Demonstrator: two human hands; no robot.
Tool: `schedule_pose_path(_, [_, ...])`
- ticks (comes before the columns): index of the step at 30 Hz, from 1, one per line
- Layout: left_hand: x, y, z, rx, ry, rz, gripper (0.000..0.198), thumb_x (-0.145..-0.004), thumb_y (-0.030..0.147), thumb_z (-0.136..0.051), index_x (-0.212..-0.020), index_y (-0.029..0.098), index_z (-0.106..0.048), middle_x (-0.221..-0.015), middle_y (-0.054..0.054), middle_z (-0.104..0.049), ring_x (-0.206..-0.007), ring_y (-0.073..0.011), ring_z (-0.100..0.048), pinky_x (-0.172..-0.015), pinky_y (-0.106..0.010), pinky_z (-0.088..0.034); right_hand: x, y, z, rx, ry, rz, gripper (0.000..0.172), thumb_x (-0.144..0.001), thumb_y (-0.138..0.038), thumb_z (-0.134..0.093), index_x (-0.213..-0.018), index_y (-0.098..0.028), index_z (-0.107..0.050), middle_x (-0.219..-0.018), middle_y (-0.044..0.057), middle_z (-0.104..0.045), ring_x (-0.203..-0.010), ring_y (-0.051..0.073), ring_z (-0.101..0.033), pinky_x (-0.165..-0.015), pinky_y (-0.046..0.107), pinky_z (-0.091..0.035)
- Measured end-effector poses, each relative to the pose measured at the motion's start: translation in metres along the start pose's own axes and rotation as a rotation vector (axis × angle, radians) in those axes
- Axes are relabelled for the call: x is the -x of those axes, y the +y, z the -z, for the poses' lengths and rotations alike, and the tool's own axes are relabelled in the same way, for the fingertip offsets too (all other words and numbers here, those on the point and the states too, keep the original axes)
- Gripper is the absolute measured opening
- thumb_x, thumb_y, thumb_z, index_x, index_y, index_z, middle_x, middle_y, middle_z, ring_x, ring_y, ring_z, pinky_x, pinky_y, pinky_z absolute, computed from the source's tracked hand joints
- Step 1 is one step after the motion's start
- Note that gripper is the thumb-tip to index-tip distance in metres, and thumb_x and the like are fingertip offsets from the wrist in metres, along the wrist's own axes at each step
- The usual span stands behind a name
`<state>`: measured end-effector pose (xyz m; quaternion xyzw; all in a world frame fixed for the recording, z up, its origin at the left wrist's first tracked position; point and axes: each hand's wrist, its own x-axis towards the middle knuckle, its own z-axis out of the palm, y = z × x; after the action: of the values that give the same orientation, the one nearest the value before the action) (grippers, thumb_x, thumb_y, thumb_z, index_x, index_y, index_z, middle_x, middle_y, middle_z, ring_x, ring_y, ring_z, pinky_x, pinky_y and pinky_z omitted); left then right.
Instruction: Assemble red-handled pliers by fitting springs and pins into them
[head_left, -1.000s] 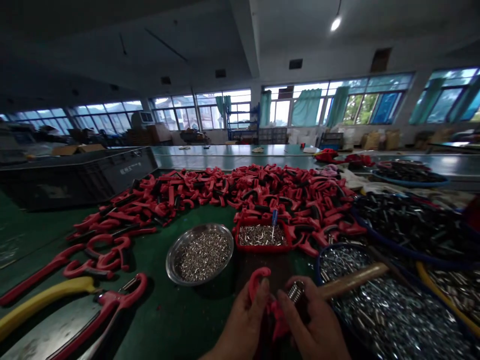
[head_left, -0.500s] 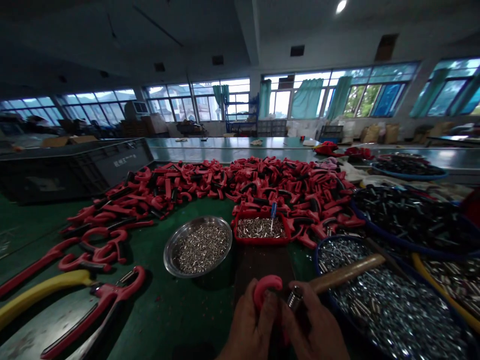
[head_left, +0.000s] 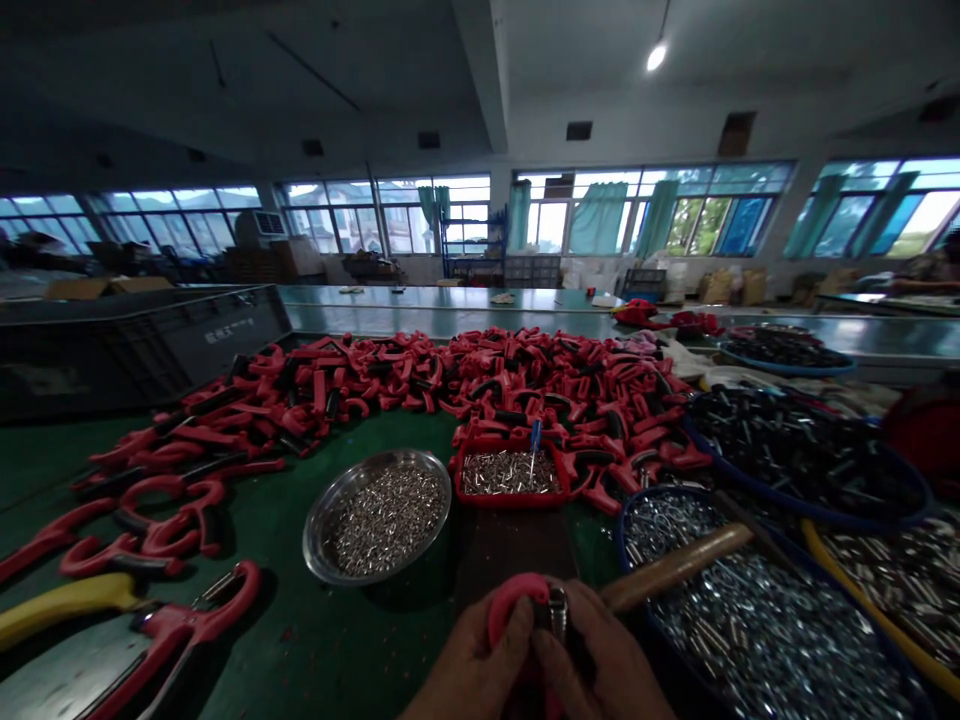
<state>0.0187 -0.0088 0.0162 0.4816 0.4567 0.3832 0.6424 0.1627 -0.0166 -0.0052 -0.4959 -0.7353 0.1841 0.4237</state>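
Both hands (head_left: pixel 536 650) are close together at the near edge of the table (head_left: pixel 255 600), curled inward with the fingers bent rather than spread. The left hand (head_left: pixel 472 660) grips a red hook-shaped plastic part (head_left: pixel 514 598), its curve rising above the fingers. The right hand (head_left: pixel 600 660) pinches a ribbed metal piece (head_left: pixel 557 612) against that part, and the fingers hide where the two meet.

Just beyond the hands lies a dark wooden block (head_left: pixel 514 548). Past it sits a red tray (head_left: pixel 510 497) of short metal pins, with a blue-handled screwdriver (head_left: pixel 535 440) standing upright among them. A steel bowl (head_left: pixel 313 540) of similar pins is to the left. To the right, a hammer's wooden handle (head_left: pixel 675 567) rests across a blue-rimmed basin (head_left: pixel 622 540) heaped with silver screws. A second basin (head_left: pixel 825 510) of dark metal parts lies farther right. A large pile of red parts (head_left: pixel 480 385) spreads across the far side, and loose red tools (head_left: pixel 195 615) lie near left.
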Motion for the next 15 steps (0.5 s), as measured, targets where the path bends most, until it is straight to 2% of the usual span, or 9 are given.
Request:
schedule_pose_path(2, [0.002,-0.007,0.004,-0.03,0.005,-0.029,0.062,-0.071,0.066,-0.043,-0.104,0.016,-0.06,-0.099,-0.008,-0.064,-0.094,-0.0223,-0.057,-0.084,-0.031,-0.044,0.001,0.0,-0.001,-0.036,-0.007,0.001,0.031,-0.083,-0.034,-0.042,-0.107,-0.019,-0.055,-0.094,0.01,-0.062,-0.084,0.018,-0.059,-0.074,0.029,-0.048])
schedule_pose_path(4, [0.004,-0.014,0.009,-0.057,0.017,-0.09,0.059,-0.074,0.063,-0.041,-0.105,0.017,-0.06,-0.1,-0.01,-0.064,-0.099,-0.0235,-0.055,-0.088,-0.032,-0.042,0.002,-0.003,0.0,-0.055,-0.045,-0.021,0.026,-0.083,-0.036,-0.042,-0.097,-0.02,-0.058,-0.084,0.007,-0.062,-0.075,0.017,-0.059,-0.066,0.026,-0.048])
schedule_pose_path(8, [0.005,-0.027,0.013,-0.135,0.074,-0.195,0.054,-0.068,0.055,-0.055,-0.107,0.019,-0.06,-0.11,-0.01,-0.06,-0.114,-0.0286,-0.044,-0.096,-0.037,-0.034,0.006,-0.005,-0.002,-0.048,-0.075,-0.154,0.028,-0.084,-0.043,-0.041,-0.083,-0.021,-0.058,-0.075,0.004,-0.062,-0.068,0.017,-0.058,-0.061,0.026,-0.046])
schedule_pose_path(11, [0.005,-0.033,0.014,-0.179,0.081,-0.214,0.053,-0.066,0.052,-0.058,-0.108,0.02,-0.06,-0.115,-0.01,-0.058,-0.116,-0.03,-0.041,-0.097,-0.038,-0.033,0.013,-0.001,-0.009,-0.013,-0.026,-0.154,0.031,-0.084,-0.046,-0.039,-0.08,-0.021,-0.056,-0.071,0.004,-0.061,-0.064,0.017,-0.058,-0.058,0.025,-0.045])
schedule_pose_path(15, [0.006,-0.034,0.015,-0.192,0.089,-0.164,0.051,-0.069,0.052,-0.055,-0.11,0.021,-0.058,-0.118,-0.008,-0.056,-0.119,-0.0283,-0.037,-0.099,-0.037,-0.031,0.018,0.0,-0.018,0.044,0.119,-0.114,0.033,-0.086,-0.046,-0.034,-0.082,-0.02,-0.053,-0.072,0.006,-0.06,-0.065,0.017,-0.059,-0.058,0.025,-0.047])
